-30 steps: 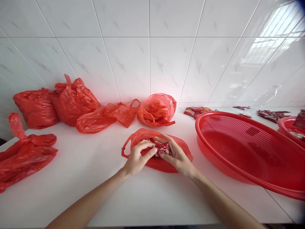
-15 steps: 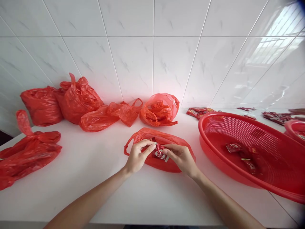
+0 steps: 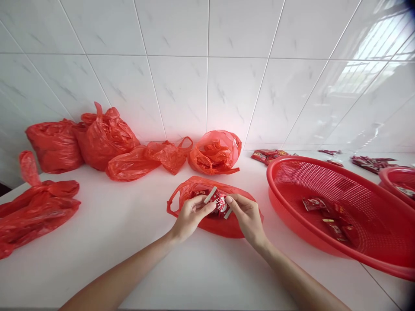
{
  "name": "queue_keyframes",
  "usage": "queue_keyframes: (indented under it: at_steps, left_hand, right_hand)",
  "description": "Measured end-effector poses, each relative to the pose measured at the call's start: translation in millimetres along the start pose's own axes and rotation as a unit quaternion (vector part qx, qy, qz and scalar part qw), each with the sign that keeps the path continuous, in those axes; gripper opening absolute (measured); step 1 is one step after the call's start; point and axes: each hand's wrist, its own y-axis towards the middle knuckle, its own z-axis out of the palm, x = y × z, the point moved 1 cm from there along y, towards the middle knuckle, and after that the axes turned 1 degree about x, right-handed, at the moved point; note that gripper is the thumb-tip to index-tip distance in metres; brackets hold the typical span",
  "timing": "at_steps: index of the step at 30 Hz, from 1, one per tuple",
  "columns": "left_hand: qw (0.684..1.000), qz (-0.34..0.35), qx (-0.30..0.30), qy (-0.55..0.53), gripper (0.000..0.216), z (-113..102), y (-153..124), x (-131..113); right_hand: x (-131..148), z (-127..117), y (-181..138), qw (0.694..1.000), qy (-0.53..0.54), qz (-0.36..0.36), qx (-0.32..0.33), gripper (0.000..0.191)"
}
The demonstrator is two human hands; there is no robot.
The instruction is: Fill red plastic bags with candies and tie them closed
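Note:
Between my two hands is a small red-and-white snack packet, tilted, its white crimped ends showing. My left hand pinches its left side between thumb and fingers. On the opposite side, my right hand grips it with thumb and fingertips. Both hands are over the mouth of a red plastic bag lying on the white table. Inside the bag, behind my left fingers, another dark red packet shows in part.
A large red mesh basket with several packets stands at the right. Snack packets lie behind it, and a second red basket is farther right. Filled red bags line the tiled wall; a knotted bag lies left.
The packet has been turned between my fingers, so its white crimped upper end now shows. My hands stay over the bag. The view has tilted up slightly.

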Motion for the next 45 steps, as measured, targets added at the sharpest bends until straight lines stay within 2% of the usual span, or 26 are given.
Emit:
queue_keyframes:
  at_steps: [6, 9, 12, 18, 25, 29, 33, 39, 45]
  left_hand:
    - [0.998, 0.013, -0.042, 0.040, 0.032, -4, 1, -3]
    - [0.997, 0.025, -0.021, 0.072, 0.032, -6, 0, -3]
    - [0.996, 0.027, -0.002, 0.086, 0.034, -4, -3, -2]
    - [0.999, -0.007, 0.026, 0.041, 0.037, 2, -6, -2]
    - [0.999, -0.022, -0.022, 0.027, 0.032, -1, -3, -5]
    - [1.000, -0.022, 0.006, -0.012, 0.033, 1, -4, -8]
    - [0.999, -0.018, 0.029, -0.032, 0.033, 2, -5, -8]
    - [0.999, -0.015, -0.017, -0.042, 0.025, 1, -4, -1]
    - [0.997, -0.013, -0.019, -0.077, 0.025, 4, -4, 1]
  right_hand:
    - [-3, 1, 0, 0.995, 0.048, 0.043, 0.082, 0.023]
    - [1, 3, 0, 0.991, 0.052, 0.045, 0.113, 0.023]
    - [4, 5, -1, 0.993, 0.037, 0.049, 0.103, 0.026]
    - [8, 2, 1, 0.997, 0.045, 0.039, 0.056, 0.028]
    - [8, -1, -2, 0.991, 0.076, 0.059, 0.097, 0.023]
    - [9, 1, -3, 0.988, 0.080, 0.061, 0.117, 0.022]
    - [9, 4, -3, 0.991, 0.062, 0.047, 0.107, 0.025]
    - [7, 5, -4, 0.993, 0.074, 0.034, 0.088, 0.029]
    - [8, 4, -4, 0.992, 0.079, 0.023, 0.094, 0.029]
